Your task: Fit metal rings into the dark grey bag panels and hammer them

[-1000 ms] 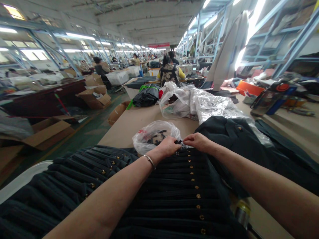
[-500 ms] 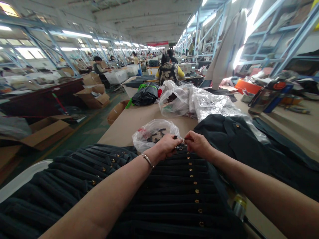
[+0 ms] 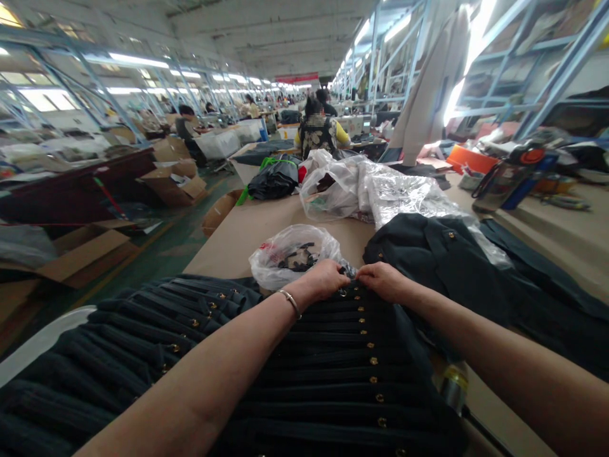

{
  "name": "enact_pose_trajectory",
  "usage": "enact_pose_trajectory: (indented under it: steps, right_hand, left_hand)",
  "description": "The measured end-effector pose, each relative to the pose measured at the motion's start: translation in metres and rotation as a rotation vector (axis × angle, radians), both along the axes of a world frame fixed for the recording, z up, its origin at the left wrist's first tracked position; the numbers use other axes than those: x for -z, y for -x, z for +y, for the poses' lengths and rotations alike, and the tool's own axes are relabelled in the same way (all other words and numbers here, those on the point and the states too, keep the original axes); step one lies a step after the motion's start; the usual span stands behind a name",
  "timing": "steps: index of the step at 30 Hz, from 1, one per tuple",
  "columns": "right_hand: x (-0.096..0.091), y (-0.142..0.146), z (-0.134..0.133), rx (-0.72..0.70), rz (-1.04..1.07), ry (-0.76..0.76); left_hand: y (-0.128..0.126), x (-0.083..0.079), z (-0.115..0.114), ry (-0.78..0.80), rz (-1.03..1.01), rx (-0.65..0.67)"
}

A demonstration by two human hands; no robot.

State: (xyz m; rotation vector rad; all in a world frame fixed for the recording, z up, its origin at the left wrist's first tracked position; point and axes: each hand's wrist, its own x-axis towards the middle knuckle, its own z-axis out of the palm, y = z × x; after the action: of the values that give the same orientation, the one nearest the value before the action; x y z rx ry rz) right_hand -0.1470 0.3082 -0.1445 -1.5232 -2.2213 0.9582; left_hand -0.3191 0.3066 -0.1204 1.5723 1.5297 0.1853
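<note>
My left hand (image 3: pixel 328 279), with a bracelet on the wrist, is closed in a pinch on a small dark piece with a metal ring (image 3: pixel 343 292). Right beside it my right hand (image 3: pixel 383 281) pinches at the far end of a row of dark garments (image 3: pixel 333 381); what lies between its fingertips is too small to make out. Gold-coloured metal fittings (image 3: pixel 373 360) run in a line down the stacked folds. More dark folds with similar fittings (image 3: pixel 195 322) lie to the left. Just beyond my left hand, a clear plastic bag (image 3: pixel 269 273) holds small dark and beige pieces.
Dark cloth (image 3: pixel 423 260) is heaped at the right, before shiny plastic wrapping (image 3: pixel 404 190). A bottle (image 3: pixel 504 181) stands farther right. A cylindrical tool with a yellow band (image 3: pixel 454 384) lies near my right forearm. Cardboard boxes (image 3: pixel 85 254) sit on the left floor. Other people work beyond.
Both hands have come down slightly to the far end of the garment row. My right hand has shifted a little to the right, its fingers now lower against the cloth.
</note>
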Motion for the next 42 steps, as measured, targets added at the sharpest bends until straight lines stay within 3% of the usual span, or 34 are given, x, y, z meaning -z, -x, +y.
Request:
enact_pose_trajectory:
  steps: [9, 20, 30, 42]
  right_hand:
    - [0.014, -0.003, 0.005, 0.047, 0.025, 0.030]
    - [0.007, 0.000, 0.010, -0.017, -0.089, 0.055]
    - [0.017, -0.001, 0.019, -0.022, -0.134, 0.114]
    - [0.003, 0.018, 0.026, -0.113, -0.322, 0.249]
  left_hand:
    - [-0.004, -0.001, 0.003, -0.043, 0.146, 0.073]
    - [-0.006, 0.002, 0.007, -0.066, 0.212, 0.102]
    - [-0.008, 0.002, 0.009, -0.142, 0.275, 0.138]
    - [-0.011, -0.001, 0.007, -0.101, 0.265, 0.184]
